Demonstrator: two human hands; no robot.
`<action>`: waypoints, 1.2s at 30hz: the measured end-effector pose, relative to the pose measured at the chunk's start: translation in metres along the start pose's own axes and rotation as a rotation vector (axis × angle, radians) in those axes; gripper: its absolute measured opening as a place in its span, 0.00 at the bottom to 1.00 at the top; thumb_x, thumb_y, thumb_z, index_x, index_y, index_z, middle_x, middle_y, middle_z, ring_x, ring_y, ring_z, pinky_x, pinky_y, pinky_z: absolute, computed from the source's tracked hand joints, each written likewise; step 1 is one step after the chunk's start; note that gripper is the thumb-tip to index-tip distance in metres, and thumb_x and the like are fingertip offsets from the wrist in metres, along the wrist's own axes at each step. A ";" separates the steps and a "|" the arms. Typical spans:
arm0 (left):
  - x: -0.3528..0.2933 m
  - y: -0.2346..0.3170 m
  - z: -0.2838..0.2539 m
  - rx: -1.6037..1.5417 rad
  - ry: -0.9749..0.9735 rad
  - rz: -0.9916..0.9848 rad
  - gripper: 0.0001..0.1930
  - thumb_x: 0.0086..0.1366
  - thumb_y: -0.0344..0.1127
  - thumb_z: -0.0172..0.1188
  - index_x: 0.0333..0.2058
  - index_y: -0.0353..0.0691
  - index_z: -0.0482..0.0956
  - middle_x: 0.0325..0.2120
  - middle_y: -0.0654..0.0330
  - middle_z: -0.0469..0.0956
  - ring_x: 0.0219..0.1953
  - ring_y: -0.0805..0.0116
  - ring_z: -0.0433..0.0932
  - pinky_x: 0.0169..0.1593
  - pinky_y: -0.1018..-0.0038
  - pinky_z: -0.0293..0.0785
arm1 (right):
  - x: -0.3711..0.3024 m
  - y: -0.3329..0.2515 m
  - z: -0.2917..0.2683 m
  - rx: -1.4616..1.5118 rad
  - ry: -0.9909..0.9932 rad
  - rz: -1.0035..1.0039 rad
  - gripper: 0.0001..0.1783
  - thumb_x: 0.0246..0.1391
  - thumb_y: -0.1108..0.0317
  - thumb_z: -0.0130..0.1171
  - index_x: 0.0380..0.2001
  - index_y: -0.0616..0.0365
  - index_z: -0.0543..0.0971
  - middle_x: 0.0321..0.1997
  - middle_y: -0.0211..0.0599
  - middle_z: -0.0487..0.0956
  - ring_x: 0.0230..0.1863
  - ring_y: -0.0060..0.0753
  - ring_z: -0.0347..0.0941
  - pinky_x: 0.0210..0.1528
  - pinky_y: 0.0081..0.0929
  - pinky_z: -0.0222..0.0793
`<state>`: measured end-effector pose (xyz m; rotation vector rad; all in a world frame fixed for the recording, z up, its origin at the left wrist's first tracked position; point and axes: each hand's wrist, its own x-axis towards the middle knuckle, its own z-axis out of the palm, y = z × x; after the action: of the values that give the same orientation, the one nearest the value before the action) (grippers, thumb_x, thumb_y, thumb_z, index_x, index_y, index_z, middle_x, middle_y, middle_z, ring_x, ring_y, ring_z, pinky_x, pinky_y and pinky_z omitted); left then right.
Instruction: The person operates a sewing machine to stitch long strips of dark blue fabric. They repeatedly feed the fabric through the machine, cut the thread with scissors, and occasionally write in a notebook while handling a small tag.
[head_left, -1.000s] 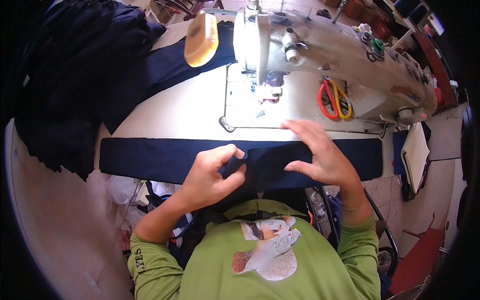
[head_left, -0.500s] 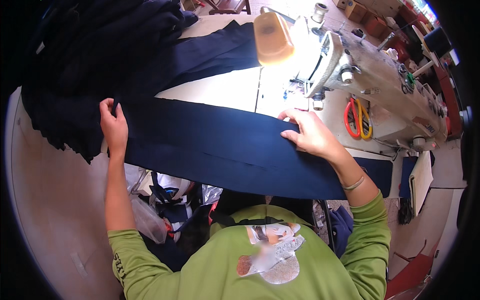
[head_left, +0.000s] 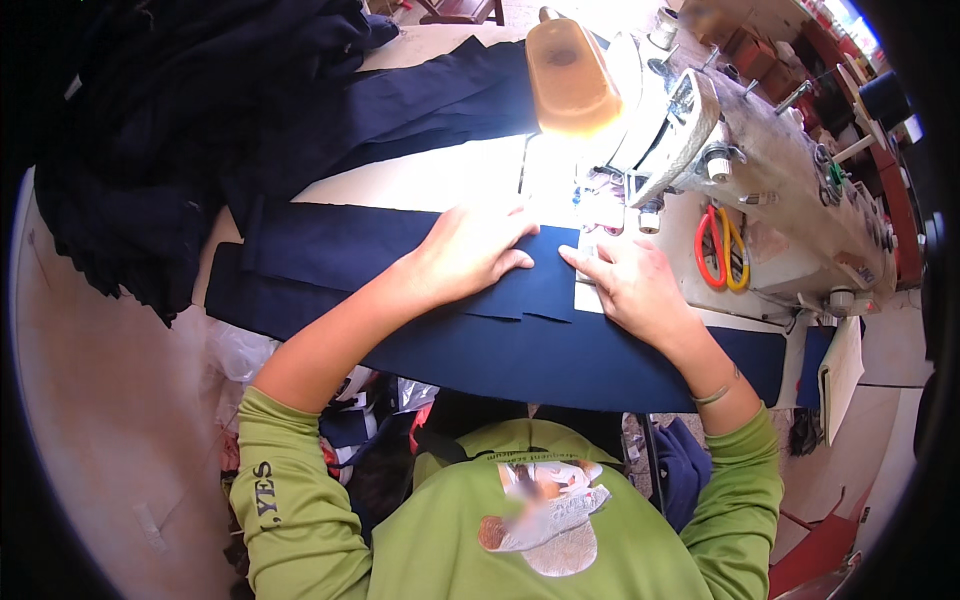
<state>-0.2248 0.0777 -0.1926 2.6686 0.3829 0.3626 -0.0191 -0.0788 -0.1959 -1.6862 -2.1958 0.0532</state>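
A long dark navy cloth piece lies across the machine table in front of me, with a second navy layer on top. My left hand rests on that upper layer, fingers stretched toward its right end and thumb apart from them. My right hand is at the layer's right end, its thumb tip touching the cloth edge and its other fingers partly bent on the table. Just beyond my hands stands the sewing machine, its needle area lit brightly.
A large heap of dark cloth covers the table's far left. Scissors with red and yellow handles lie under the machine arm. An amber plastic cover is beside the machine head. Bags and cloth scraps show below the table edge.
My left hand has left the cloth's far left end and moved right, close to my right hand. The upper layer now lies with its end between my hands. My right hand has shifted slightly.
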 end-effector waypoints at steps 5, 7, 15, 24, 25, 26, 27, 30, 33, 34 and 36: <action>0.003 -0.018 -0.008 -0.027 -0.043 -0.113 0.16 0.53 0.42 0.73 0.33 0.38 0.79 0.26 0.56 0.76 0.34 0.55 0.76 0.42 0.64 0.73 | -0.009 0.007 0.008 0.036 0.071 0.033 0.19 0.50 0.72 0.60 0.47 0.51 0.84 0.29 0.35 0.75 0.35 0.38 0.74 0.41 0.36 0.67; -0.002 -0.025 -0.012 0.030 0.097 0.015 0.14 0.55 0.40 0.73 0.32 0.38 0.79 0.24 0.57 0.74 0.32 0.56 0.74 0.41 0.65 0.72 | -0.010 0.006 0.011 0.054 0.099 0.039 0.18 0.51 0.68 0.62 0.47 0.52 0.84 0.31 0.35 0.76 0.36 0.38 0.74 0.42 0.36 0.67; 0.016 0.009 0.007 -0.517 0.056 -0.325 0.11 0.65 0.37 0.66 0.35 0.31 0.82 0.25 0.59 0.81 0.28 0.75 0.75 0.36 0.75 0.73 | -0.010 0.005 0.010 0.101 0.078 0.062 0.18 0.52 0.58 0.65 0.44 0.54 0.85 0.37 0.37 0.80 0.41 0.38 0.76 0.45 0.36 0.67; 0.031 0.004 0.034 -0.206 0.143 -0.196 0.11 0.59 0.35 0.70 0.33 0.32 0.82 0.26 0.51 0.81 0.27 0.58 0.80 0.34 0.67 0.75 | -0.013 0.010 0.012 0.133 0.172 0.088 0.10 0.52 0.67 0.61 0.37 0.57 0.84 0.31 0.35 0.80 0.35 0.38 0.76 0.42 0.35 0.68; 0.031 0.004 0.034 -0.186 0.144 -0.189 0.11 0.60 0.36 0.70 0.32 0.32 0.82 0.26 0.51 0.81 0.26 0.57 0.80 0.34 0.67 0.75 | -0.013 0.010 0.012 0.139 0.181 0.097 0.10 0.51 0.68 0.61 0.37 0.58 0.84 0.31 0.35 0.80 0.35 0.38 0.77 0.42 0.35 0.68; 0.031 0.004 0.034 -0.167 0.146 -0.182 0.12 0.60 0.36 0.70 0.32 0.32 0.82 0.26 0.50 0.81 0.26 0.57 0.80 0.34 0.67 0.75 | -0.013 0.010 0.012 0.144 0.191 0.105 0.10 0.51 0.69 0.61 0.37 0.58 0.84 0.30 0.35 0.80 0.35 0.37 0.77 0.42 0.35 0.69; 0.032 0.003 0.034 -0.149 0.147 -0.172 0.12 0.60 0.37 0.70 0.31 0.32 0.81 0.26 0.50 0.81 0.26 0.56 0.80 0.34 0.67 0.75 | -0.014 0.010 0.012 0.148 0.200 0.115 0.11 0.51 0.70 0.61 0.38 0.58 0.84 0.30 0.35 0.81 0.35 0.37 0.77 0.41 0.35 0.69; 0.035 0.008 0.028 -0.107 0.057 -0.207 0.13 0.60 0.39 0.69 0.31 0.33 0.81 0.26 0.50 0.81 0.27 0.55 0.80 0.34 0.66 0.75 | -0.013 0.010 0.015 0.174 0.239 0.082 0.12 0.50 0.71 0.61 0.40 0.57 0.84 0.31 0.34 0.81 0.35 0.36 0.76 0.42 0.35 0.68; 0.035 0.007 0.027 -0.097 0.077 -0.175 0.13 0.60 0.39 0.69 0.30 0.34 0.80 0.24 0.50 0.79 0.27 0.54 0.79 0.33 0.64 0.75 | -0.012 0.008 0.011 0.105 0.186 0.019 0.14 0.50 0.72 0.61 0.42 0.55 0.85 0.30 0.33 0.79 0.34 0.35 0.75 0.42 0.33 0.67; 0.035 0.008 0.027 -0.064 0.089 -0.145 0.12 0.60 0.38 0.69 0.31 0.34 0.80 0.25 0.51 0.79 0.28 0.53 0.79 0.34 0.64 0.75 | -0.012 0.008 0.012 0.095 0.175 0.020 0.14 0.50 0.72 0.61 0.42 0.54 0.85 0.30 0.32 0.78 0.33 0.34 0.75 0.43 0.32 0.67; 0.034 0.009 0.028 0.001 0.113 -0.079 0.11 0.59 0.37 0.69 0.31 0.36 0.80 0.28 0.52 0.79 0.31 0.52 0.79 0.36 0.62 0.75 | -0.014 0.010 0.015 0.070 0.154 0.025 0.15 0.50 0.71 0.62 0.42 0.53 0.85 0.29 0.32 0.77 0.32 0.34 0.74 0.43 0.32 0.66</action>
<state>-0.1829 0.0699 -0.2066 2.6325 0.5213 0.4900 -0.0117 -0.0864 -0.2160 -1.6241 -2.0372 0.0064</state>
